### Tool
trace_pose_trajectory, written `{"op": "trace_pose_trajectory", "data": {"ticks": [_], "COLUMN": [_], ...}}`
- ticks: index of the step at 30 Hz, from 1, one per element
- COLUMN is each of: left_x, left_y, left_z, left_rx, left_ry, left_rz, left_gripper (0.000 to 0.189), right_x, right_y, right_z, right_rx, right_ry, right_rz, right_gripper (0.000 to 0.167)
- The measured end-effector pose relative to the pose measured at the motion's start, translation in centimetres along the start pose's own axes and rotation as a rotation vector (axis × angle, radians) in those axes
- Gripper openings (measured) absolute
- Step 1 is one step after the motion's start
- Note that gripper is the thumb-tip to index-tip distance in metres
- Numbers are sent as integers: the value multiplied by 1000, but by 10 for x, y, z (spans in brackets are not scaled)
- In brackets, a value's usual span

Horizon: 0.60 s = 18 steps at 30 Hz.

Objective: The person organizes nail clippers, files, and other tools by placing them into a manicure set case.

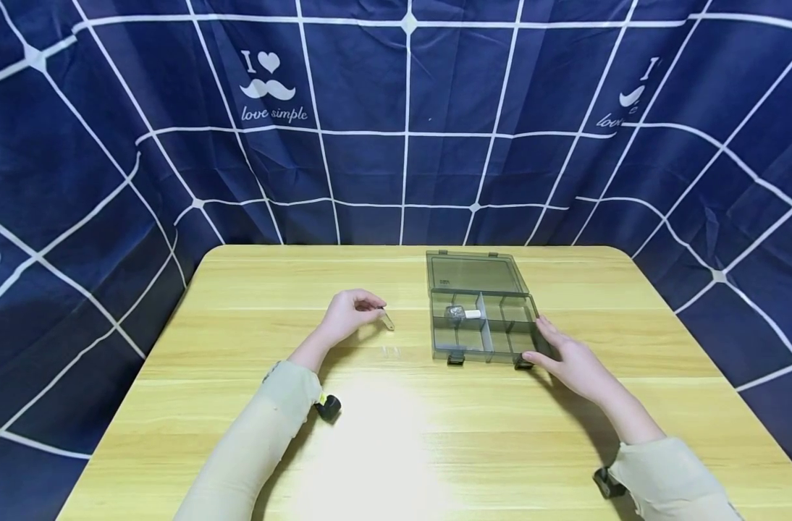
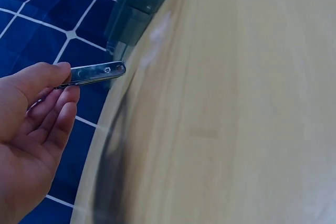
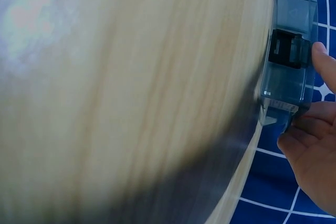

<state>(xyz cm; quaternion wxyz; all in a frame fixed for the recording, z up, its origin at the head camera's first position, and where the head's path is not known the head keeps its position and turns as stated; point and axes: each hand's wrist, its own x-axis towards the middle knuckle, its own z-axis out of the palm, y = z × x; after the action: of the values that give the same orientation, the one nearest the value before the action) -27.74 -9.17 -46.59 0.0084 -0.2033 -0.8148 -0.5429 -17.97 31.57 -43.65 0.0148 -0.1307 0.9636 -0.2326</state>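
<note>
Nearest, the right sleeve [image 1: 672, 481] and left sleeve [image 1: 255, 441] slant in from the lower corners, both forearms angled forward and inward over the table [image 1: 533, 449]. The right hand [image 1: 575, 365] lies at the box's near right corner, partly closed round it, thumb by the front latch [image 1: 523, 363] and fingers against the side wall. Slightly farther off, the left hand [image 1: 352, 316] is bent at the knuckles, pinching the metal tool [image 1: 387, 320] between thumb and forefinger, other fingers loosely curled; the tool's rounded end juts past the thumb, left of the box and apart from it. The box [image 1: 487, 357] stands open, a white piece [image 1: 473, 314] in its rear compartments, lid [image 1: 477, 275] laid back behind. Beyond hangs blue cloth [image 1: 353, 170].
</note>
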Motion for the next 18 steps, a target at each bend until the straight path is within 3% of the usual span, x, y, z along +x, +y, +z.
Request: {"op": "trace_pose_trajectory", "data": {"ticks": [9, 18], "left_x": [1, 6], "left_y": [18, 43], "left_z": [5, 20], "left_rx": [-178, -296], "left_ry": [50, 43], "left_rz": [-7, 4], "left_gripper": [18, 17], "right_x": [0, 0], "right_y": [0, 2], "right_z": [0, 1], "right_rx": [1, -2], "right_ry": [2, -7], "right_rz": [4, 8], "right_gripper": [81, 81]}}
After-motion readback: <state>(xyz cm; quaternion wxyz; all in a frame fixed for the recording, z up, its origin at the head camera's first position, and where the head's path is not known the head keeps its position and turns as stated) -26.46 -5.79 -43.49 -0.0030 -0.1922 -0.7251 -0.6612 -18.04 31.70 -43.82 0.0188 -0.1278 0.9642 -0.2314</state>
